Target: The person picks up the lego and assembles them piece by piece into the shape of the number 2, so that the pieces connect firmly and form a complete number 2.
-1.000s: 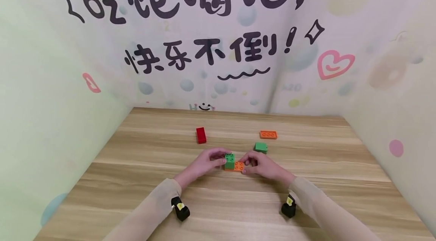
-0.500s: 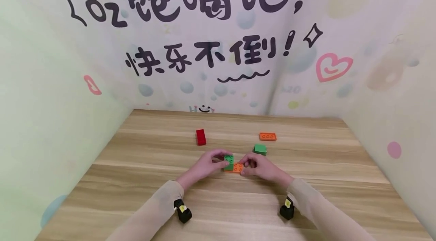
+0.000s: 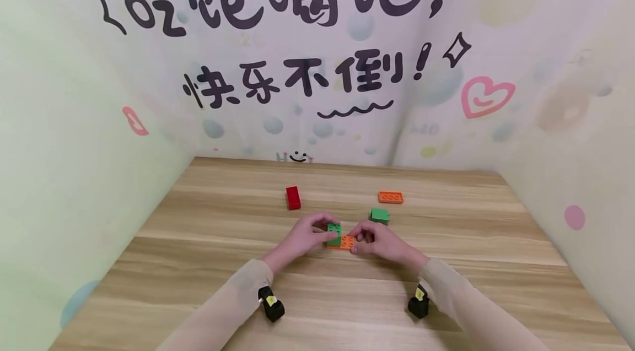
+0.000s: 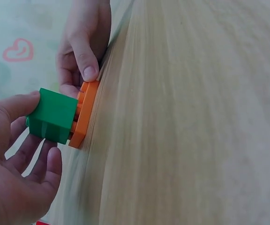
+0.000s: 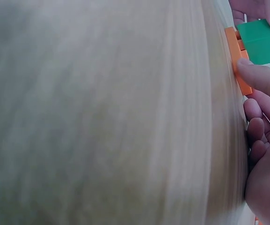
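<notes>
My left hand (image 3: 308, 235) pinches a green toy brick (image 4: 55, 112) between thumb and fingers. This brick stands over the left half of an orange studded plate (image 3: 349, 242), and in the left wrist view orange studs show in a narrow gap under it. At the plate's right end, my right hand (image 3: 384, 242) pinches the plate, its thumb on the near side in the right wrist view. The plate (image 4: 85, 123) lies low along the wooden table. Part of the green brick's front is hidden behind the left thumb in the head view.
Beyond the right hand lies a second green brick (image 3: 380, 215), on its side. Farther back are a red brick (image 3: 293, 198) at left and another orange plate (image 3: 391, 197), hollow side up, at right. A printed cloth wall (image 3: 258, 136) borders the wooden table (image 3: 342, 307) behind.
My left thumb has slid slightly to the right across the green brick's front, and the left wrist has shifted right. The right hand and the plate stay nearly still.
</notes>
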Demonstrator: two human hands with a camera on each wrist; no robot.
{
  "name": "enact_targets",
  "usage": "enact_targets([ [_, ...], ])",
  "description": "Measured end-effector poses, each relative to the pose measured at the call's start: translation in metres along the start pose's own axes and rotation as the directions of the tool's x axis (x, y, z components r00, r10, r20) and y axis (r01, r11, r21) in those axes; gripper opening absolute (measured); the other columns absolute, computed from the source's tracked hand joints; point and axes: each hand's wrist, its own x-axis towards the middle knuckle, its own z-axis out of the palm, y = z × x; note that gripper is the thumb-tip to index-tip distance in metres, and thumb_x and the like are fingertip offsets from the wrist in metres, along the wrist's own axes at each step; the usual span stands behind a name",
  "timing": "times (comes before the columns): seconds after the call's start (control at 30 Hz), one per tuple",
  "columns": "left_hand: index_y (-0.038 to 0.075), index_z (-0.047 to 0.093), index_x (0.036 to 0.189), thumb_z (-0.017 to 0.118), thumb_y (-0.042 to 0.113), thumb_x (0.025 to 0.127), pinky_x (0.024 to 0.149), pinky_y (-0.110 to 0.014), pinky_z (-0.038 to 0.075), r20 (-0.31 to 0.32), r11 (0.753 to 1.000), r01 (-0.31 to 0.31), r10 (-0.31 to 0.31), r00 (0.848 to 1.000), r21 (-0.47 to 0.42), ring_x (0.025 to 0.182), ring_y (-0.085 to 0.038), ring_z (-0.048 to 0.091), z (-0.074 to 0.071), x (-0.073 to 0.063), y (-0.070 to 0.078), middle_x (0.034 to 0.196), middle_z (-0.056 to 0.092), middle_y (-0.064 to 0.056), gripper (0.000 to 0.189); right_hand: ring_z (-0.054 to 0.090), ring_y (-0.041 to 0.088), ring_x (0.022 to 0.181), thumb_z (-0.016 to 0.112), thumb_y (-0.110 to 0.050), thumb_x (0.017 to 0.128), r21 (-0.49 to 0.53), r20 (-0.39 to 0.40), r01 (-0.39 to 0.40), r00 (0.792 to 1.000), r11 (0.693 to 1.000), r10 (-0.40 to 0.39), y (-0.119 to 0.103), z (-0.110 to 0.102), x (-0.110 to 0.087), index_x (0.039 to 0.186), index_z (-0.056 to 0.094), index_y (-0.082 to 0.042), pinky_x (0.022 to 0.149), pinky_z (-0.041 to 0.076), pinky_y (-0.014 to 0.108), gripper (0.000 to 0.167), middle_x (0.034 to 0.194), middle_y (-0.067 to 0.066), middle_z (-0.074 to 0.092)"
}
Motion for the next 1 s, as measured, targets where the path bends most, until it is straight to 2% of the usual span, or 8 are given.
enact_targets([
  [0.27, 0.021, 0.07, 0.113, 0.074, 0.024, 0.089, 0.085, -0.031, 0.05, -0.018, 0.999, 0.027, -0.027, 0.999, -0.027, 0.102, -0.017, 0.061, 0.0023, -0.0013, -0.0017, 0.108, 0.069, -0.002, 0.024, 0.045, 0.009, 0.073, 0.077, -0.026, 0.086, 0.001, 0.011, 0.008, 1.0, 1.0, -0.008, 0.0008, 0.0019, 0.0014, 0.109, 0.068, -0.017, 0.065, 0.039, 0.02, 0.026, 0.092, 0.001, 0.058],
  [0.5, 0.019, 0.071, 0.111, 0.075, 0.023, 0.088, 0.083, -0.03, 0.051, -0.014, 0.999, 0.025, -0.026, 1.0, -0.03, 0.101, -0.017, 0.06, 0.0043, -0.0005, -0.002, 0.108, 0.069, -0.003, 0.024, 0.045, 0.01, 0.073, 0.077, -0.024, 0.086, 0.0, 0.004, -0.006, 1.0, 1.0, 0.006, -0.0004, 0.0008, -0.0007, 0.108, 0.068, -0.017, 0.065, 0.038, 0.02, 0.025, 0.093, 0.0, 0.057],
  [0.8, 0.018, 0.071, 0.113, 0.075, 0.023, 0.088, 0.084, -0.03, 0.05, -0.008, 0.999, 0.038, -0.038, 0.999, -0.014, 0.101, -0.017, 0.06, 0.0011, -0.0017, 0.0006, 0.11, 0.069, -0.004, 0.026, 0.045, 0.01, 0.074, 0.077, -0.026, 0.086, -0.002, 0.007, -0.011, 1.0, 1.0, 0.011, -0.0009, 0.0016, 0.0015, 0.109, 0.068, -0.018, 0.065, 0.038, 0.02, 0.025, 0.094, 0.001, 0.058],
  [1.0, 0.017, 0.071, 0.112, 0.075, 0.023, 0.088, 0.085, -0.03, 0.05, 0.003, 0.998, 0.055, -0.055, 0.998, -0.019, 0.101, -0.019, 0.06, -0.0005, -0.0013, 0.0046, 0.111, 0.069, -0.005, 0.026, 0.045, 0.01, 0.074, 0.077, -0.025, 0.086, -0.001, 0.002, -0.004, 1.0, 1.0, 0.004, -0.0011, 0.0022, 0.001, 0.109, 0.068, -0.014, 0.064, 0.038, 0.02, 0.027, 0.093, 0.002, 0.058],
])
